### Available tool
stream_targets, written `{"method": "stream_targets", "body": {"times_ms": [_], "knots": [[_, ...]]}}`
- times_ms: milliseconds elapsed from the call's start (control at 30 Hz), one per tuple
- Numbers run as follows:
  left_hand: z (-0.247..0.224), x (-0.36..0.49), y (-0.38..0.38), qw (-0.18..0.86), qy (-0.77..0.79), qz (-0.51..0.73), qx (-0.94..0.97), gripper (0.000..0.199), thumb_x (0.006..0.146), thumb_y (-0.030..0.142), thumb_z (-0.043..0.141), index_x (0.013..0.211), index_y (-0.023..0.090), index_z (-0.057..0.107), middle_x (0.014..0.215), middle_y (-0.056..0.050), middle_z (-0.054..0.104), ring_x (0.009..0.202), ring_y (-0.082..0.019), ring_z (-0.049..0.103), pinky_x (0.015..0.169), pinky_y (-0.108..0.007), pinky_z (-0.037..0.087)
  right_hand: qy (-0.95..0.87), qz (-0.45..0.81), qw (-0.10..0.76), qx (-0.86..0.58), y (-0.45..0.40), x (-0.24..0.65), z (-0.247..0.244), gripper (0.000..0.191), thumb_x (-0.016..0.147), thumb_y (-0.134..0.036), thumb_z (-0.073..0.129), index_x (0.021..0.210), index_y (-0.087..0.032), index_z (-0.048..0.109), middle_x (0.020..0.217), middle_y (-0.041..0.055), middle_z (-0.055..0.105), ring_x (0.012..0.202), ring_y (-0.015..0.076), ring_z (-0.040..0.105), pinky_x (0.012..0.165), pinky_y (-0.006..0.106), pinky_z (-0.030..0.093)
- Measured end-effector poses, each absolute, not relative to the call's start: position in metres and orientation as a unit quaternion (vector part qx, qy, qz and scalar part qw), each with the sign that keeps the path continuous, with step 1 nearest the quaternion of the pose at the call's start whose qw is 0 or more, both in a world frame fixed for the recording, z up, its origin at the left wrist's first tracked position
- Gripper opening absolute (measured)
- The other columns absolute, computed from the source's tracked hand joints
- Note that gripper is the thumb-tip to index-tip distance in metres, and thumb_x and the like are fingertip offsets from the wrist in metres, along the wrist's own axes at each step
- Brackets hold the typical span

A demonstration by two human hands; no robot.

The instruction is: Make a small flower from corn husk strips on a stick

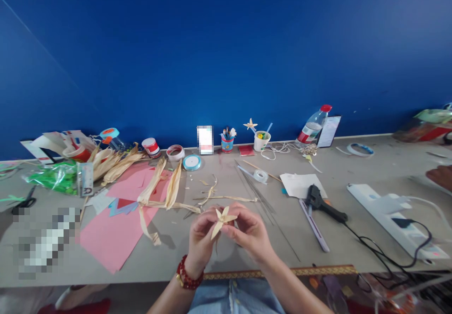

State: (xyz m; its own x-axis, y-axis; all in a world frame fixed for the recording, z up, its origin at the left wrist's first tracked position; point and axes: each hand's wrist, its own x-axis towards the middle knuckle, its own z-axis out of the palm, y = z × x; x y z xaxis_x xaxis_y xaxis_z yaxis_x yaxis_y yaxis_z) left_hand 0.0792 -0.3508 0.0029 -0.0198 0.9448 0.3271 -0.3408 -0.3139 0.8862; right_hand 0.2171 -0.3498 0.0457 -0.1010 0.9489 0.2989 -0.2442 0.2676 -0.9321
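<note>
A pale corn-husk flower [223, 220] with several pointed petals is between my two hands, above the front of the table. My left hand [201, 234], with a red beaded bracelet [189, 274] at the wrist, closes its fingers around the flower's lower part. From the other side my right hand [249, 229] pinches it, with the thumb near the petals. What lies behind the petals is hidden by the fingers. Just beyond the hands are thin husk strips [229, 198] and wires [261, 201]. Dried corn husks [153, 182] rest on pink paper [109, 238] to the left.
On the right lie a black glue gun [326, 204], a lilac cutter [314, 225] and a white power strip [388, 220] with cords. Along the blue wall stand a white cup [262, 142], a bottle [312, 128] and phones. Another person's hand [439, 177] shows at far right.
</note>
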Motion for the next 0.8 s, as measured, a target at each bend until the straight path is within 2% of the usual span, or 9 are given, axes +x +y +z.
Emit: {"method": "stream_targets", "body": {"times_ms": [133,267,367,533,800], "knots": [[-0.006,0.076,-0.351,0.594,0.323,0.594,0.436,0.021,0.075,0.036,0.079,0.076,0.016,0.072,0.083,-0.007,0.074,0.081,-0.020,0.066,0.078,-0.032,0.053,-0.508,0.535,0.580,-0.347,-0.350,0.216,0.041,0.019,0.075,-0.033,0.081,0.072,-0.021,0.067,0.070,-0.0006,0.057,0.066,0.0139,0.052,0.064,0.027,0.044],[-0.007,0.075,-0.349,0.658,0.326,0.562,0.382,0.023,0.071,0.036,0.083,0.077,0.016,0.073,0.074,-0.003,0.071,0.067,-0.014,0.063,0.066,-0.025,0.051,-0.476,0.563,0.567,-0.367,-0.352,0.218,0.036,0.021,0.072,-0.031,0.083,0.074,-0.020,0.066,0.070,-0.0014,0.058,0.063,0.0124,0.051,0.060,0.025,0.042],[-0.003,0.077,-0.347,0.677,0.311,0.562,0.360,0.019,0.072,0.032,0.083,0.078,0.016,0.073,0.071,-0.001,0.069,0.065,-0.012,0.061,0.065,-0.024,0.050,-0.478,0.578,0.550,-0.368,-0.351,0.221,0.035,0.019,0.076,-0.034,0.080,0.077,-0.019,0.067,0.070,-0.0002,0.061,0.065,0.0138,0.055,0.062,0.026,0.045],[0.003,0.078,-0.348,0.669,0.304,0.569,0.367,0.012,0.077,0.028,0.079,0.079,0.018,0.074,0.072,-0.001,0.071,0.067,-0.012,0.063,0.069,-0.023,0.051,-0.488,0.586,0.551,-0.339,-0.346,0.227,0.033,0.018,0.080,-0.037,0.076,0.081,-0.020,0.070,0.072,0.0011,0.064,0.065,0.0151,0.059,0.063,0.027,0.047],[0.005,0.081,-0.350,0.579,0.391,0.602,0.387,0.014,0.076,0.029,0.079,0.081,0.018,0.074,0.081,-0.003,0.074,0.078,-0.015,0.067,0.076,-0.026,0.054,-0.492,0.544,0.569,-0.371,-0.339,0.224,0.021,0.012,0.079,-0.033,0.077,0.080,-0.022,0.073,0.081,0.0032,0.065,0.078,0.0174,0.061,0.072,0.028,0.051]]}}
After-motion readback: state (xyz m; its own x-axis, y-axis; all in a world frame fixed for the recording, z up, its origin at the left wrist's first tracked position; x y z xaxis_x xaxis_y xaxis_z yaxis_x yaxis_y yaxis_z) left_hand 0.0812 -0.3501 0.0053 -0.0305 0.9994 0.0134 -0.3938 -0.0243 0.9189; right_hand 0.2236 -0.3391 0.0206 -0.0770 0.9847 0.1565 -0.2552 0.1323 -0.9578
